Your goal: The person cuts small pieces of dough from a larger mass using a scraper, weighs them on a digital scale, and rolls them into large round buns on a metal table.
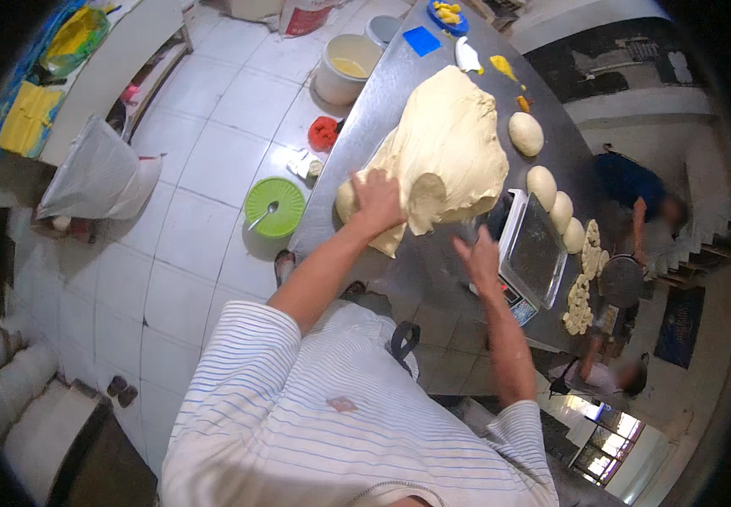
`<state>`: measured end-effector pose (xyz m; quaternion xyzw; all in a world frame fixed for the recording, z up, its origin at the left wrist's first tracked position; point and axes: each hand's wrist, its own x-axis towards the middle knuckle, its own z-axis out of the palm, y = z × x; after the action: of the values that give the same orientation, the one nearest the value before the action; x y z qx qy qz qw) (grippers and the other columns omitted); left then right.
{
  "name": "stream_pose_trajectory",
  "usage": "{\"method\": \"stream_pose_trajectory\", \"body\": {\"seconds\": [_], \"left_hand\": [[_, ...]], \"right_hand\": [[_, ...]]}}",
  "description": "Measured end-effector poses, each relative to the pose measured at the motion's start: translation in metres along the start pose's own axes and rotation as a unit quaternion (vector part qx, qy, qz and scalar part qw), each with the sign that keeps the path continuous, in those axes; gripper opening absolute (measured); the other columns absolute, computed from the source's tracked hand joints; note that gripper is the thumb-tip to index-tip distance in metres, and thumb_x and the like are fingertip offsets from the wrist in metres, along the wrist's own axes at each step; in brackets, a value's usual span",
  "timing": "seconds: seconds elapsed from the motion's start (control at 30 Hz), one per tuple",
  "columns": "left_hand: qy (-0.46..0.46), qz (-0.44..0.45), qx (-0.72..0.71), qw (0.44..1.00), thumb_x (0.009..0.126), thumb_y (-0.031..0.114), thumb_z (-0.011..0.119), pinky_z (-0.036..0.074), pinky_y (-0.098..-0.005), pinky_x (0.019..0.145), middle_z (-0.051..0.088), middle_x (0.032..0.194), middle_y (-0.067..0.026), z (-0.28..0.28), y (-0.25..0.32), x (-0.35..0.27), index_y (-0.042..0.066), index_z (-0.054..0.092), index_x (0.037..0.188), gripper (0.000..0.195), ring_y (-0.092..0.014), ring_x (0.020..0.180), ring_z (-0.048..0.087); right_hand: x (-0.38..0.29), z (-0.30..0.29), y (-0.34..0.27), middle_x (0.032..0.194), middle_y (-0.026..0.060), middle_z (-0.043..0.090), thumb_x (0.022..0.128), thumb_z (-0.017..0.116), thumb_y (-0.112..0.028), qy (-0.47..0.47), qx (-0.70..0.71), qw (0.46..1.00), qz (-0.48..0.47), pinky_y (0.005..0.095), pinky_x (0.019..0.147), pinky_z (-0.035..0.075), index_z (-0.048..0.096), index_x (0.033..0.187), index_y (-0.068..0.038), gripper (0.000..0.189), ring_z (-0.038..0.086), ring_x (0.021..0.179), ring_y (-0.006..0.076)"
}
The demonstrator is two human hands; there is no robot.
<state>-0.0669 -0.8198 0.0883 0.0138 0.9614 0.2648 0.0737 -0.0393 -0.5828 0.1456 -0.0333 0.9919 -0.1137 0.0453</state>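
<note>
A large mass of pale dough (457, 133) is spread on the stainless steel table (365, 133). My left hand (378, 201) grips its near left part, with a rounded end of dough bulging past the fingers and a pointed flap hanging below the wrist. A smaller piece of dough (427, 201), blurred, shows at the near edge of the mass, to the right of that hand. My right hand (481, 256), blurred too, has its fingers apart and nothing visible in them. It is just left of a digital scale (535, 250), whose dark, flat pan carries no dough.
Several smooth dough balls (541, 188) line the table beyond the scale, near clusters of small dough pieces (578, 307). A blue plate (449, 16) holds yellow lumps. On the floor stand a white bucket (343, 70) and a green-lidded tub (274, 206). Two people (628, 180) are at the far side.
</note>
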Motion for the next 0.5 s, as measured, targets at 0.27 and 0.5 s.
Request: {"method": "stream_pose_trajectory", "body": {"seconds": [0.27,0.5], "left_hand": [[-0.053,0.105,-0.119,0.986,0.059,0.029,0.072,0.036,-0.043,0.094,0.061,0.087,-0.013,0.037,-0.026,-0.097,0.007,0.063,0.096,0.044,-0.029,0.094,0.057],[0.029,-0.092,-0.295,0.951,0.06,0.041,0.071,0.031,-0.049,0.099,0.054,0.116,-0.0182,0.021,-0.076,-0.091,0.011,0.056,0.118,0.067,-0.035,0.113,0.048]], "right_hand": [[0.068,0.046,-0.111,0.083,0.0252,0.061,0.075,0.066,-0.045,-0.113,-0.067,0.984,-0.121,0.0466,0.07,0.047,0.054,0.095,0.0,0.05,0.061,0.081,0.0414],[0.046,0.058,-0.061,0.091,0.0266,0.06,0.074,0.069,-0.041,-0.075,-0.026,0.988,-0.131,0.0491,0.075,0.046,0.052,0.103,0.0,0.052,0.059,0.089,0.0415]]}}
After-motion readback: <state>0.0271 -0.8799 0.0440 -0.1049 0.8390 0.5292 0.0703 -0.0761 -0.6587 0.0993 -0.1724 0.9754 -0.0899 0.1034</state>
